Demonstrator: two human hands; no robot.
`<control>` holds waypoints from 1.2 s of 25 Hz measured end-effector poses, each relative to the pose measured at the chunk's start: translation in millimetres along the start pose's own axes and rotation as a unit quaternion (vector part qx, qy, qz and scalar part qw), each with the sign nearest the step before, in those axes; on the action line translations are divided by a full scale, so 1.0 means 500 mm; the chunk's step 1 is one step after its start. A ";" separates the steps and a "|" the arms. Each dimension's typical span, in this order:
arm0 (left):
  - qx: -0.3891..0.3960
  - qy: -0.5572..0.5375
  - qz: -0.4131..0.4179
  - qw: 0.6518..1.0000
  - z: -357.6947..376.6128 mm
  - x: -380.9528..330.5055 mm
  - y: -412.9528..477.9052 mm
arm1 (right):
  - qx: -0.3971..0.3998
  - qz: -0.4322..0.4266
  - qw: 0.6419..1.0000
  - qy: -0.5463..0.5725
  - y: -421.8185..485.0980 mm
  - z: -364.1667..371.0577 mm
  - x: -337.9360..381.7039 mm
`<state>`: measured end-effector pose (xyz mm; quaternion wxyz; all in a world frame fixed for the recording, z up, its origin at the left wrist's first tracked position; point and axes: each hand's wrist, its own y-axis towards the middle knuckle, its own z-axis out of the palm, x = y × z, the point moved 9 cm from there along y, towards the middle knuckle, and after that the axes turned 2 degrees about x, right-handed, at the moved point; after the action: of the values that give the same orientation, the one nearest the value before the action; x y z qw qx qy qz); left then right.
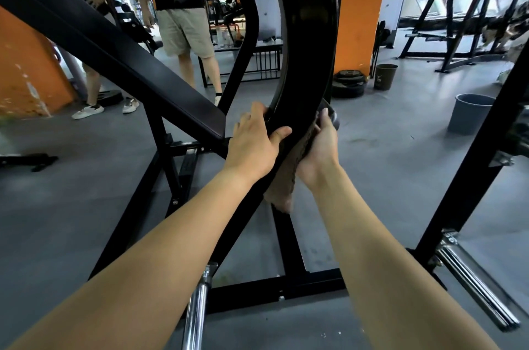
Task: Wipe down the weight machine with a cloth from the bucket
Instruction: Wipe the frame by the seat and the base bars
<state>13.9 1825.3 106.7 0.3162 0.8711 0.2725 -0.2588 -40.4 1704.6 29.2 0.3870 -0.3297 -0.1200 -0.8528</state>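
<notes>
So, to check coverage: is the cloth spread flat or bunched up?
Bunched up: the cloth is crumpled between the right hand and the machine's curved bar, with its loose end hanging below the hand.

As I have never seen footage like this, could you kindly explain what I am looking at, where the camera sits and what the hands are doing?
There is no robot here. A person wears one wide-angle camera on the head, looking forward and down, so the two bare arms reaching in from the bottom are that person's own. The setting is a gym.

The left hand has its grip on the curved black beam of a weight machine, with the thumb across the front. The right hand holds a brown cloth against the beam's other side, and the cloth's end hangs below the hand.

A black padded bench slopes down on the left. On the grey floor a grey bucket stands to the right, with weight plates farther back.
</notes>
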 end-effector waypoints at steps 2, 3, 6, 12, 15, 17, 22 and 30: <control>-0.007 -0.002 0.002 1.000 0.001 0.003 -0.002 | 0.002 -0.008 1.000 0.027 -0.009 0.008 0.001; -0.008 -0.002 0.000 1.000 0.002 0.003 -0.004 | -0.007 0.007 1.000 0.015 -0.020 0.004 -0.023; -0.014 0.004 -0.003 1.000 0.000 0.002 -0.006 | -0.047 0.040 0.997 -0.054 -0.034 -0.021 -0.099; -0.011 -0.005 0.008 1.000 0.005 0.014 0.004 | -0.031 -0.044 0.996 0.070 -0.039 0.009 -0.003; -0.011 -0.004 0.001 1.000 0.010 0.015 0.005 | -0.069 -0.015 0.996 0.046 -0.079 -0.007 -0.056; -0.005 -0.024 -0.006 1.000 0.010 0.017 0.004 | -0.106 -0.006 0.994 0.012 -0.094 -0.024 -0.081; -0.032 0.048 -0.026 0.998 -0.017 0.064 -0.045 | -0.181 -0.068 0.978 -0.083 -0.118 -0.042 -0.046; 0.076 0.127 0.022 0.989 0.027 0.090 -0.120 | -0.261 -0.055 0.957 -0.114 -0.155 -0.036 -0.066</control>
<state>4.1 1869.2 45.3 0.2172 0.9243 0.2707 -0.1589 -90.0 1767.7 -2.1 0.2239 -0.5068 0.0454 -0.8312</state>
